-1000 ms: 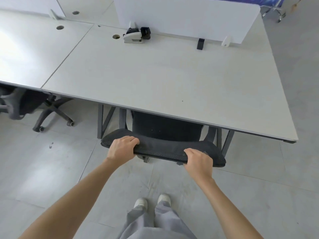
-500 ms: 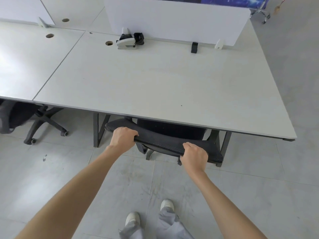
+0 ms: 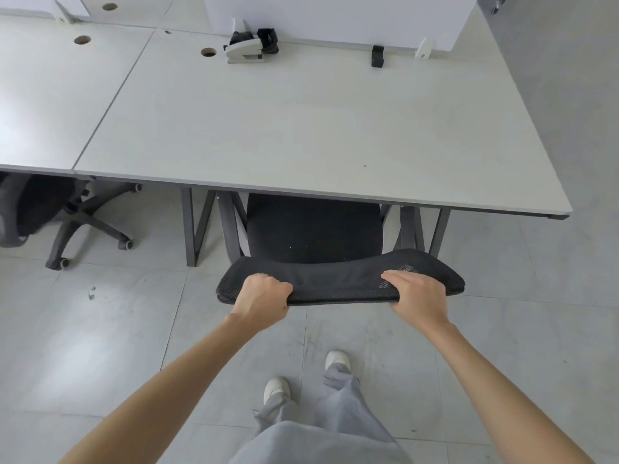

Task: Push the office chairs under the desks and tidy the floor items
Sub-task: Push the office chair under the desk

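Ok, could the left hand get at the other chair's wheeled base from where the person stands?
Probably not from here. The left hand grips the black chair's backrest, and the other chair's wheeled base sits well off to the left under the neighbouring desk. Open floor lies between, so stepping over looks easy.

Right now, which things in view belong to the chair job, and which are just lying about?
Job:
- black chair, backrest top gripped by left hand and right hand
- desk it goes under
- second chair, under the neighbouring desk

Lying about:
- stapler-like item
- black clip
- floor scrap
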Demonstrator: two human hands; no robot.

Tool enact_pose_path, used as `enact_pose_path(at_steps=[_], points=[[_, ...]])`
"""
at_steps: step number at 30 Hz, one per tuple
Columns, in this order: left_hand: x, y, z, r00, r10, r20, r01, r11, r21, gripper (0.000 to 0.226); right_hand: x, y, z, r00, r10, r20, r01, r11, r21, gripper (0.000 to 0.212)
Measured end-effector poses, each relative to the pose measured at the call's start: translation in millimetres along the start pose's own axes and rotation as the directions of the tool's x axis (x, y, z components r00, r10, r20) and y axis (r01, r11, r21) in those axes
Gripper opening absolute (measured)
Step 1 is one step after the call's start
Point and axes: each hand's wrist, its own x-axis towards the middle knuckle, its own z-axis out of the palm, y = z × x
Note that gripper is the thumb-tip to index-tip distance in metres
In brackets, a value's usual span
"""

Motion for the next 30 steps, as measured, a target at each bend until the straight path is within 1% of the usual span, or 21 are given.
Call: enact_pose_path(at_steps=[1,3,7,9,12,14,16,20,22,26,30], points=[[-9.0,0.8,3.0,0.999,0.032,-0.042,-0.033,0.999,-0.012,0.005,-7.6,-0.9,0.5,1.0,-0.005,0.026,0.005,1.0,0.003,0.049],[-26.4,-0.7,12.9,0.988,0.086,-0.127,-0.091,0.995,-0.035,0.006,-22.7,-6.7,1.6,0.999,-0.022,0.047,0.022,1.0,0.006,0.052],[-55.1,-10.9,30.3,0.977,0.119,-0.174,-0.143,0.981,-0.131,0.014,-43.3,-26.7,4.4,0.997,-0.078,0.022,0.077,0.996,0.034,0.05],[-57.1,-21.7,34.4,0.974,0.113,-0.195,-0.138,0.984,-0.116,0.016,-46.1,-33.9,7.5,0.995,-0.101,0.006,0.1,0.994,0.044,0.053],[-45.7,-39.1,34.8,0.981,0.084,-0.173,-0.104,0.989,-0.106,0.02,-35.4,-39.4,11.9,0.996,-0.086,-0.026,0.087,0.995,0.044,0.053],[-32.4,-45.8,31.4,0.98,0.07,-0.184,-0.091,0.99,-0.11,0.027,-25.0,-38.0,15.7,0.997,-0.071,-0.039,0.072,0.997,0.033,0.05],[-13.3,-48.2,21.9,0.982,0.053,-0.183,-0.07,0.994,-0.085,0.027,-10.0,-32.2,17.6,0.999,-0.041,-0.036,0.042,0.999,0.032,0.044],[29.0,-50.5,4.5,0.996,0.012,-0.09,-0.02,0.995,-0.098,0.016,24.7,-14.9,15.7,0.999,0.032,0.009,-0.032,0.999,-0.002,0.032],[48.0,-50.7,-3.3,0.998,-0.015,-0.054,0.008,0.992,-0.125,0.018,40.9,-6.8,14.9,0.998,0.047,0.04,-0.046,0.999,-0.023,0.027],[75.9,-51.5,-15.2,0.997,-0.063,-0.043,0.055,0.981,-0.184,0.022,71.0,7.3,15.6,0.993,0.054,0.102,-0.05,0.998,-0.039,0.02],[99.4,-56.0,-24.1,0.994,-0.109,-0.018,0.105,0.981,-0.162,0.026,94.2,13.5,14.3,0.992,0.042,0.116,-0.038,0.998,-0.041,0.02]])
